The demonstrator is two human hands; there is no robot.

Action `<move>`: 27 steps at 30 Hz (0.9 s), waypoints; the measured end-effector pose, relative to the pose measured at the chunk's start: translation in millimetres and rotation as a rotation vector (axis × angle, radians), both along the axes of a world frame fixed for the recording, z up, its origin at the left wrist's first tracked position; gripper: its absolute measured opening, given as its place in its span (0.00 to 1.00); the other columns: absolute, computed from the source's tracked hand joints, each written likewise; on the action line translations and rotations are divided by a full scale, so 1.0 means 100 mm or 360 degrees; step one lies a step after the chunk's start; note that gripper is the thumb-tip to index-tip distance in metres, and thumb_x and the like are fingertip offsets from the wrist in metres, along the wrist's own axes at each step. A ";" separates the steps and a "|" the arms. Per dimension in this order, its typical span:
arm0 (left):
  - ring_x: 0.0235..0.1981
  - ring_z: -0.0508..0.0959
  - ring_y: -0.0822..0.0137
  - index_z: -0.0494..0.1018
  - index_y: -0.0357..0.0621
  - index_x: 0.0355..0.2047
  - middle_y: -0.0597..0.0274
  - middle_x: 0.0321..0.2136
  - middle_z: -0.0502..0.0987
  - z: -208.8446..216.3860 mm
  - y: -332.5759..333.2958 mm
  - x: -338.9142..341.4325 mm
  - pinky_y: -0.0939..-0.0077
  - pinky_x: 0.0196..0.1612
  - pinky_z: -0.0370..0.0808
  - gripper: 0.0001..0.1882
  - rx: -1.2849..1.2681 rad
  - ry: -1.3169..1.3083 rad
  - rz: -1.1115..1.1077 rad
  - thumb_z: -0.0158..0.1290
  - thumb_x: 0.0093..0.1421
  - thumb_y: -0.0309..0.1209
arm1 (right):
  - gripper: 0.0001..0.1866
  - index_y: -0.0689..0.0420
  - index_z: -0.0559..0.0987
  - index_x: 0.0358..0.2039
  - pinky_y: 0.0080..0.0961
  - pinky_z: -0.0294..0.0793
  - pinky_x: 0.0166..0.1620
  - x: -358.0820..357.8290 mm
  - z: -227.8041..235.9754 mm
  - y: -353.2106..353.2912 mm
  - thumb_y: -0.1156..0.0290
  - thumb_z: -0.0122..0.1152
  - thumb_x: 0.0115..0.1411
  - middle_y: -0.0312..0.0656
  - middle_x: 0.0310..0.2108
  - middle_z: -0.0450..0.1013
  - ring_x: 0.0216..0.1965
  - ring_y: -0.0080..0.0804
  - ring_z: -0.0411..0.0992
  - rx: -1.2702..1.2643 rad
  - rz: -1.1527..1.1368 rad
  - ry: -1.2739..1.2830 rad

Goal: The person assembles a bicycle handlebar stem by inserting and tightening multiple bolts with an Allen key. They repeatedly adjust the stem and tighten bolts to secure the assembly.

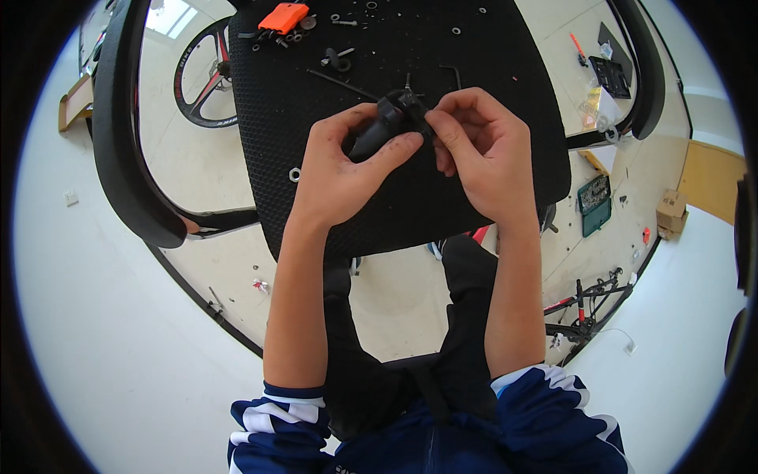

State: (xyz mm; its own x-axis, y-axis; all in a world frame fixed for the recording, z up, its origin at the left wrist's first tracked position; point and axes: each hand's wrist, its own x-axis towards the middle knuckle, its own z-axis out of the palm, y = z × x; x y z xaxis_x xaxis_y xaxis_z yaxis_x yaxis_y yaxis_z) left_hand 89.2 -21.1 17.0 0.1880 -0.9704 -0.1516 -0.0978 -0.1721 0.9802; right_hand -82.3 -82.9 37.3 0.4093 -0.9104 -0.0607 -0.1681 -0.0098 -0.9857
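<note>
My left hand is closed round a black bicycle part with a rounded, tube-like body and a clamp-like end; its exact kind is unclear. At that end, the thumb and forefinger of my right hand pinch together, and its other fingers curl inward. Whether a small piece sits in this pinch is hidden. Both hands are above a black textured chair seat. Just beyond them lie a long thin black rod and a hex key. A silver nut rests beside my left wrist.
An orange piece, bolts and washers lie on the seat's far part. Black armrests flank it. On the floor are a spoked wheel, an opened green tool case, a bicycle frame and a cardboard box.
</note>
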 end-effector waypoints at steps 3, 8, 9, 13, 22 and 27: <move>0.22 0.73 0.76 0.81 0.37 0.38 0.69 0.20 0.75 -0.01 0.02 0.03 0.83 0.28 0.67 0.22 0.0093 0.0040 0.0001 0.67 0.52 0.44 | 0.08 0.63 0.79 0.38 0.14 0.68 0.25 -0.03 0.04 -0.01 0.71 0.64 0.65 0.35 0.22 0.75 0.21 0.17 0.72 0.0189 0.0062 -0.0136; 0.23 0.73 0.75 0.81 0.37 0.36 0.68 0.20 0.74 0.00 0.03 0.03 0.82 0.28 0.66 0.23 0.0057 0.0001 -0.0040 0.66 0.52 0.46 | 0.07 0.63 0.80 0.39 0.14 0.69 0.23 -0.07 0.01 -0.07 0.73 0.64 0.65 0.37 0.23 0.76 0.19 0.18 0.72 0.0384 0.0030 -0.0171; 0.23 0.73 0.75 0.81 0.37 0.36 0.68 0.20 0.74 -0.01 0.02 0.04 0.82 0.29 0.66 0.23 0.0062 0.0015 -0.0044 0.66 0.52 0.46 | 0.07 0.63 0.80 0.39 0.14 0.69 0.23 -0.06 0.00 -0.06 0.73 0.64 0.65 0.37 0.23 0.76 0.19 0.18 0.72 0.0391 0.0018 -0.0182; 0.22 0.73 0.75 0.81 0.37 0.36 0.69 0.20 0.74 -0.01 0.04 0.06 0.81 0.29 0.66 0.22 0.0103 0.0146 -0.0006 0.66 0.52 0.45 | 0.06 0.63 0.81 0.37 0.14 0.71 0.23 -0.04 0.03 -0.02 0.73 0.64 0.65 0.37 0.24 0.76 0.20 0.18 0.73 0.0236 0.0042 -0.0209; 0.30 0.77 0.73 0.80 0.37 0.39 0.65 0.27 0.79 0.03 0.03 0.03 0.80 0.37 0.72 0.20 -0.0178 -0.0074 -0.0005 0.66 0.52 0.40 | 0.04 0.63 0.83 0.36 0.14 0.73 0.24 -0.05 0.08 0.05 0.75 0.66 0.63 0.38 0.24 0.78 0.21 0.19 0.75 0.0000 0.0058 -0.0118; 0.31 0.78 0.73 0.80 0.38 0.40 0.64 0.28 0.80 0.02 0.02 0.01 0.78 0.39 0.73 0.20 -0.0174 -0.0003 0.0119 0.66 0.53 0.40 | 0.05 0.64 0.82 0.36 0.15 0.73 0.22 -0.02 0.03 -0.01 0.75 0.65 0.64 0.40 0.23 0.78 0.19 0.20 0.75 0.0301 -0.0014 -0.0344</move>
